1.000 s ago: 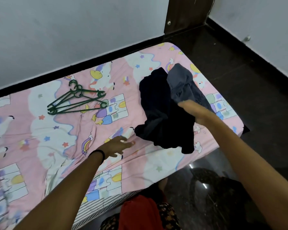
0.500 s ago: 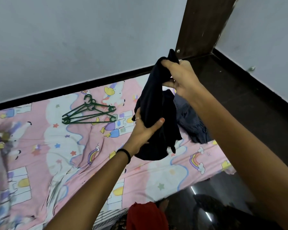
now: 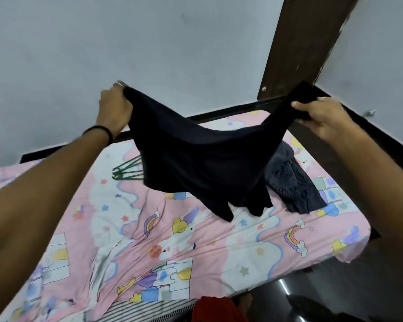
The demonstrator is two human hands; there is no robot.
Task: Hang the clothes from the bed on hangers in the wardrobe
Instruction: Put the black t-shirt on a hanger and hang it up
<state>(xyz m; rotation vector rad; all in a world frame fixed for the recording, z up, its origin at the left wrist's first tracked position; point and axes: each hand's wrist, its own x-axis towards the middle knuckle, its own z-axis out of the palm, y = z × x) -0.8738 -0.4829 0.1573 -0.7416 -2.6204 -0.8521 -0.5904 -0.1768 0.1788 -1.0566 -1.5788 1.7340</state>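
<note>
garment (image 3: 203, 163) stretched between hands, above bed (image 3: 254, 242)

One head-worn camera looks forward and down, close over the bed (image 3: 196, 247).

Bedsheet (image 3: 219, 247): pink and white, printed with rainbows, stars, clouds and small castles — creased toward 7 o'clock.
Mattress edge (image 3: 149, 313): striped ticking peeks out under the sheet at 6 o'clock.
Wall (image 3: 126, 43): plain pale grey, filling 10 to 12 o'clock.
Skirting (image 3: 219, 113): black band along the foot of the wall, behind the sheet.
Door frame (image 3: 300, 43): dark brown wood, leaning in at 1 o'clock, a small round fitting near its base.
Floor (image 3: 335, 298): dark, glossy — light streak at 5 o'clock.
Red cloth (image 3: 215, 310): at 6 o'clock, bottom edge.
</note>
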